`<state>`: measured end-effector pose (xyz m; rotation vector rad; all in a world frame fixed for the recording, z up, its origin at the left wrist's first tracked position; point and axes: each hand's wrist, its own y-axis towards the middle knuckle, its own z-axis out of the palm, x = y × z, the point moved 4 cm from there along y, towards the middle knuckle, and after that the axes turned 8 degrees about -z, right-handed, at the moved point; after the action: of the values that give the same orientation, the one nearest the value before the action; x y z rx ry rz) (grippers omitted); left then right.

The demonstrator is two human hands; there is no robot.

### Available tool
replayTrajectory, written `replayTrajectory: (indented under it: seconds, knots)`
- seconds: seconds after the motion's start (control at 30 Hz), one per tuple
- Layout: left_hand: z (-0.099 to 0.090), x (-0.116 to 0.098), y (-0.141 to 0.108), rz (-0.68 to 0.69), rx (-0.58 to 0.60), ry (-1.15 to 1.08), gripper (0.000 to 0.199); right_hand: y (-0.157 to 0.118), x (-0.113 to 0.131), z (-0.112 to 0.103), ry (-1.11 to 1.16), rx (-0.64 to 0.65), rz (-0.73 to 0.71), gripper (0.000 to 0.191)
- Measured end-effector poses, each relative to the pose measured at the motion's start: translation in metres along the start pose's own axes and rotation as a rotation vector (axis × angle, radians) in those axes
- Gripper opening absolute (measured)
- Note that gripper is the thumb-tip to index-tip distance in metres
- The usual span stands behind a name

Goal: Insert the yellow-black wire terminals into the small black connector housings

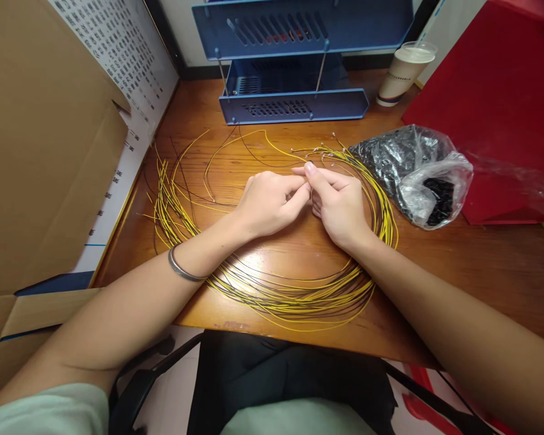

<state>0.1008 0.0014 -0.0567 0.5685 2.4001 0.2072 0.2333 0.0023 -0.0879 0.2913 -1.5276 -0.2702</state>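
Visibly, left hand [272, 202] and right hand [338, 205] pinch a yellow wire [283, 149] (fingers closed) slanting away leftward.

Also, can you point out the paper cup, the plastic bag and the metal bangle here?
Paper cup [399, 77]: head view, on the printed side wall.
Plastic bag [392, 166]: head view, on the side bulging with black contents.
Metal bangle [179, 270]: head view, on the band around the left wrist.
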Motion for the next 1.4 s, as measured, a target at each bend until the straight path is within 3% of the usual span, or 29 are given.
replayTrajectory:
  seconds: [1.17, 1.4]
  knots:
    - [-0.0005, -0.0013, -0.0005, 0.014, -0.008, 0.004, 0.042, -0.0004, 0.0037, -0.0004, -0.037, 0.008, 0.017, 0.056]
    - [0.0006, -0.0014, 0.0006, -0.024, 0.014, 0.02, 0.044, 0.001, 0.0038, -0.001, 0.029, -0.033, 0.09, 0.063]
